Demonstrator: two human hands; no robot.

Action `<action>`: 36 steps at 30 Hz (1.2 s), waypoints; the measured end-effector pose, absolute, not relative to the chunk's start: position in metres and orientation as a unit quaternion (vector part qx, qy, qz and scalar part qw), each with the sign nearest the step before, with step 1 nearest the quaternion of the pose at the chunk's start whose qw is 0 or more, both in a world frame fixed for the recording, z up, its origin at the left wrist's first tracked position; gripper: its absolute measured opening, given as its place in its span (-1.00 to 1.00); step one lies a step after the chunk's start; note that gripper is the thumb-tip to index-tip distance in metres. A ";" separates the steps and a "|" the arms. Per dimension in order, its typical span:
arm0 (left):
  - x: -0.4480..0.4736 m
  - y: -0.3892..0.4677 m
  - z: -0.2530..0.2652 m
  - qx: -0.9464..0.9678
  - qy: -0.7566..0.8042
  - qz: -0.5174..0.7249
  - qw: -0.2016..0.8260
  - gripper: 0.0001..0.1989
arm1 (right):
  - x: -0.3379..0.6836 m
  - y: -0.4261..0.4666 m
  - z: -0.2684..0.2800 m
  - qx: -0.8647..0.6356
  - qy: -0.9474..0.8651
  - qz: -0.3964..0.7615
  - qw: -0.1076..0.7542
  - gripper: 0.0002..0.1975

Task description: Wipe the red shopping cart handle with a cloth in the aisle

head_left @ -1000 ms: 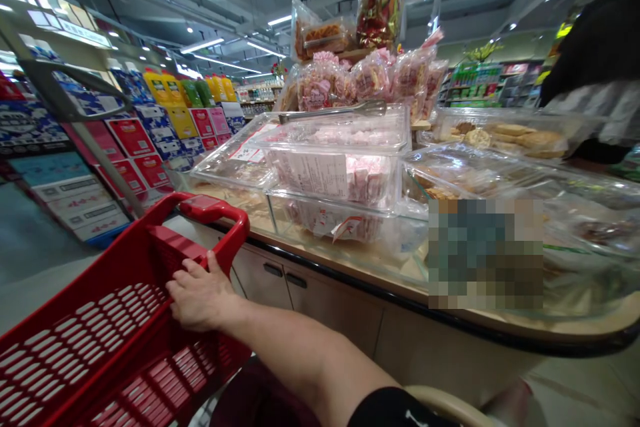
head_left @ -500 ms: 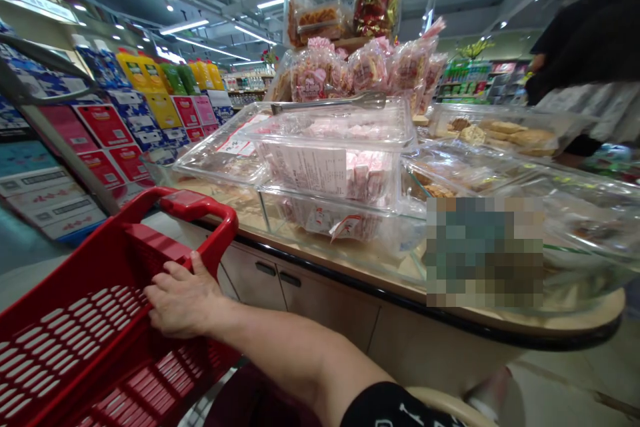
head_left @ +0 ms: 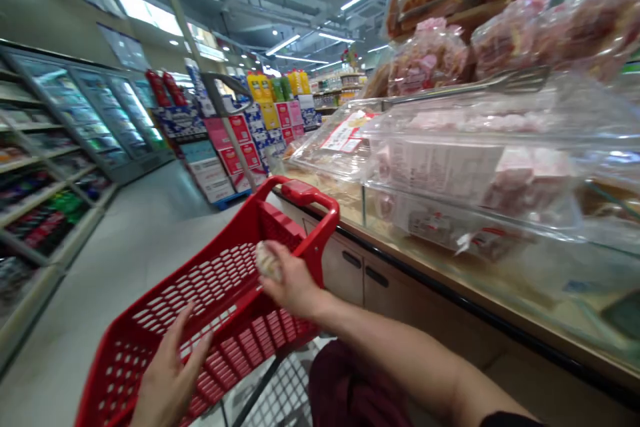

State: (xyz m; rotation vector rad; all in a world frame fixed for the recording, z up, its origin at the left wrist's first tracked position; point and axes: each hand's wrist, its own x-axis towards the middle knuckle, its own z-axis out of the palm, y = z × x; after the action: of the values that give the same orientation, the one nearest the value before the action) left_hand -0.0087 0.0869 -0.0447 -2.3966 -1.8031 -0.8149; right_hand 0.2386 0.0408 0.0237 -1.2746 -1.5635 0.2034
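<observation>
My right hand (head_left: 293, 280) is closed around a small pale, crumpled-looking thing (head_left: 269, 262) whose kind I cannot make out. It is over the near side of a red plastic shopping cart (head_left: 326, 240) with slotted walls. At the lower left, my left hand (head_left: 173, 367) is open, thumb and fingers apart, above the cart's near wall and holding nothing visible. To the right, a clear plastic bin (head_left: 440, 167) contains pink-and-white wrapped packets, partly hidden by a paper label. Metal tongs (head_left: 500, 83) lie across its lid.
A dark-edged display counter (head_left: 425, 273) runs along the right. Bagged snacks (head_left: 425, 63) are piled above the bins. Stacked drink cartons (head_left: 240, 150) stand ahead beside a grey metal pole (head_left: 235, 140). Shelves (head_left: 45, 193) and glass-door coolers (head_left: 100, 107) flank the aisle floor (head_left: 150, 227) at left.
The view has swung left, bringing the aisle and more of the cart into sight. My left hand has appeared. A pale thing now shows in my right hand, which earlier rested on the cart.
</observation>
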 end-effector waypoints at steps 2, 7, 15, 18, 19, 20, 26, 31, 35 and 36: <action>-0.034 0.088 -0.052 -0.772 -0.601 -0.206 0.024 -0.46 | 0.278 0.053 0.036 -0.563 -0.629 0.008 0.537 -0.59; -0.053 0.079 -0.060 -0.772 -0.635 -0.037 0.007 -0.59 | 0.291 0.072 0.019 -0.590 -0.669 -0.190 0.410 -0.70; -0.044 0.068 -0.053 -0.757 -0.651 -0.022 0.056 -0.68 | 0.267 0.067 -0.005 -0.515 -0.771 -0.215 0.306 -0.68; -0.043 0.063 -0.057 -0.753 -0.652 -0.034 0.083 -0.69 | 0.329 0.066 0.016 -0.613 -0.649 -0.259 0.369 -0.64; -0.043 0.062 -0.057 -0.748 -0.656 -0.039 0.089 -0.69 | 0.338 0.064 0.018 -0.627 -0.621 -0.270 0.386 -0.63; -0.041 0.061 -0.058 -0.745 -0.660 -0.044 0.092 -0.69 | 0.338 0.063 0.016 -0.624 -0.621 -0.272 0.389 -0.62; -0.034 0.060 -0.060 -0.739 -0.665 -0.064 0.088 -0.69 | 0.287 0.056 -0.008 -0.479 -0.777 -0.222 0.343 -0.62; -0.027 0.056 -0.061 -0.740 -0.662 -0.075 0.095 -0.68 | 0.321 0.064 0.001 -0.612 -0.626 -0.246 0.417 -0.61; -0.025 0.056 -0.061 -0.737 -0.663 -0.082 0.097 -0.68 | 0.298 0.062 -0.016 -0.541 -0.717 -0.237 0.370 -0.58; -0.026 0.056 -0.062 -0.737 -0.664 -0.081 0.097 -0.68 | 0.293 0.062 -0.018 -0.515 -0.746 -0.231 0.354 -0.58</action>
State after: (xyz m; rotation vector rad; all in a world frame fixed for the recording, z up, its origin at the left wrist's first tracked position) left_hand -0.0260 0.0558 -0.0616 -2.1826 -1.9657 -0.2389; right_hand 0.2926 0.0619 -0.0183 -1.3317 -1.9276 -0.5980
